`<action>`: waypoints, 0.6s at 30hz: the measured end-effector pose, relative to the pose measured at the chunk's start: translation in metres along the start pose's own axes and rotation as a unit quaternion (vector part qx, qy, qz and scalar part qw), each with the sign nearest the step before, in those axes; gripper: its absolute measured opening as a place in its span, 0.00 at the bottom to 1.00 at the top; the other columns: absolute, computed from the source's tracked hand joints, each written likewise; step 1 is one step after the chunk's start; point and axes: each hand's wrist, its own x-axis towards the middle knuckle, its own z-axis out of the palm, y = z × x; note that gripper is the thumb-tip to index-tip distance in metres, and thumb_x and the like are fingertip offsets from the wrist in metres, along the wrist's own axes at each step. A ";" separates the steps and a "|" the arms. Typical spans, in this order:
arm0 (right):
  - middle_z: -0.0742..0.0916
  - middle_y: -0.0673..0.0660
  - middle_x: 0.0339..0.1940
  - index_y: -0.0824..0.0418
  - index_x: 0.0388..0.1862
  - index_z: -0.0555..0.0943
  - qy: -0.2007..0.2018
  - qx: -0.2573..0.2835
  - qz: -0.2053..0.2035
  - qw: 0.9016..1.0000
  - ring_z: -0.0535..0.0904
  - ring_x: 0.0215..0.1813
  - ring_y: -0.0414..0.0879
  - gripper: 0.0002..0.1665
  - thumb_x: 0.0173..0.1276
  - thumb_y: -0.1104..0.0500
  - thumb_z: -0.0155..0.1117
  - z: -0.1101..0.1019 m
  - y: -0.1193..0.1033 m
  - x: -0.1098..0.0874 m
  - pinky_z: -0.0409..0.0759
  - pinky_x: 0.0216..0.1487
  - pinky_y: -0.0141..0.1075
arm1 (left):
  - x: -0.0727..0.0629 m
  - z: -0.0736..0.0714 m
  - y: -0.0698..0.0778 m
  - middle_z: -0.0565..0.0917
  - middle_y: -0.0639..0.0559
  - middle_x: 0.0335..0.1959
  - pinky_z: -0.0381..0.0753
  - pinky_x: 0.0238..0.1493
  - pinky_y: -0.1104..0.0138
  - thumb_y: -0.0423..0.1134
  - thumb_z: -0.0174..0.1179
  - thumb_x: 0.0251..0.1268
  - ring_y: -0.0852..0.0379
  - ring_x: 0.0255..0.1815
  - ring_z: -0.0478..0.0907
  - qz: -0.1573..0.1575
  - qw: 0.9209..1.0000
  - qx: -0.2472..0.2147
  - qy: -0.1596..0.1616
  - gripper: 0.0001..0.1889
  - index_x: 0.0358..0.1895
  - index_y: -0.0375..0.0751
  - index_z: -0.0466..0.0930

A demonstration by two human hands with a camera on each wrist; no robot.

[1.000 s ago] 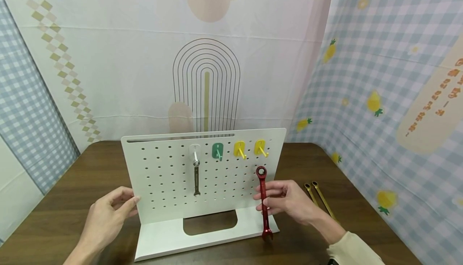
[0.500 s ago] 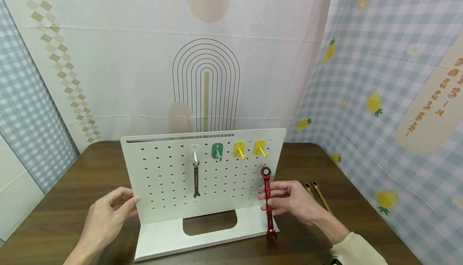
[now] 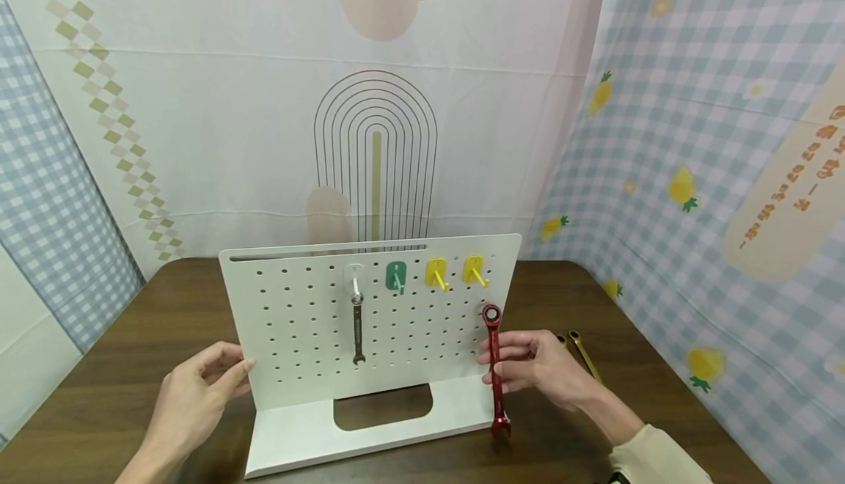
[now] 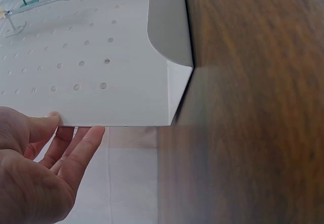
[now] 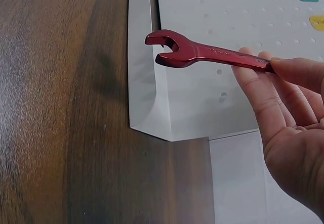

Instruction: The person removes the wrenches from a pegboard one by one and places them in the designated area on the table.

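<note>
My left hand (image 3: 194, 400) pinches the left edge of a white pegboard (image 3: 310, 389), thumb at the front face in the left wrist view. My right hand (image 3: 551, 370) holds a red combination wrench (image 3: 498, 400) upright between thumb and fingers, in front of the board's right side. Its ratchet ring end points up, and its open end (image 5: 177, 49) shows plainly in the right wrist view. A small silver wrench (image 3: 358, 331) hangs by its ring from the white hook (image 3: 355, 279). To its right, a green hook (image 3: 396, 276) and two yellow hooks (image 3: 436, 274) bear nothing.
Gold wrenches (image 3: 584, 356) lie on the brown wooden table (image 3: 574, 293), right of the board and partly behind my right forearm. The board's white foot (image 3: 290, 436) has a wide cutout. Patterned cloths (image 3: 251, 139) hang behind and at both sides.
My right hand has moved slightly to the right with the red wrench, bringing it close to the board's right edge. My left hand stays where it was.
</note>
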 end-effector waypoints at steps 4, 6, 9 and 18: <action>0.93 0.56 0.49 0.87 0.65 0.70 0.002 -0.002 -0.001 1.000 0.93 0.46 0.49 0.29 0.72 0.72 0.66 -0.002 0.001 -0.001 0.96 0.46 0.46 | -0.001 -0.001 -0.001 0.87 0.47 0.42 0.93 0.39 0.74 0.36 0.68 0.75 0.76 0.38 0.86 0.000 1.000 -0.001 -0.001 0.07 0.47 0.35 0.85; 0.93 0.56 0.49 0.87 0.65 0.70 0.002 -0.004 -0.005 1.000 0.93 0.46 0.49 0.28 0.72 0.72 0.66 -0.004 0.002 -0.002 0.96 0.46 0.47 | -0.001 -0.001 -0.001 0.87 0.47 0.42 0.93 0.39 0.74 0.36 0.68 0.75 0.77 0.38 0.86 0.001 1.000 0.000 -0.002 0.07 0.47 0.35 0.85; 0.93 0.55 0.48 0.88 0.65 0.69 0.001 -0.007 -0.012 1.000 0.93 0.46 0.50 0.28 0.72 0.72 0.66 -0.006 0.003 -0.003 0.96 0.46 0.47 | -0.001 -0.001 0.000 0.87 0.47 0.43 0.94 0.39 0.74 0.36 0.67 0.75 0.77 0.38 0.86 0.001 1.000 -0.001 -0.002 0.07 0.47 0.35 0.85; 0.93 0.54 0.48 0.88 0.65 0.69 0.001 -0.001 -0.013 1.000 0.93 0.47 0.51 0.29 0.72 0.72 0.67 -0.012 0.004 -0.006 0.96 0.47 0.46 | 0.000 0.000 0.001 0.87 0.44 0.44 0.93 0.39 0.74 0.36 0.67 0.75 0.77 0.38 0.85 0.004 1.000 0.002 -0.002 0.06 0.46 0.36 0.85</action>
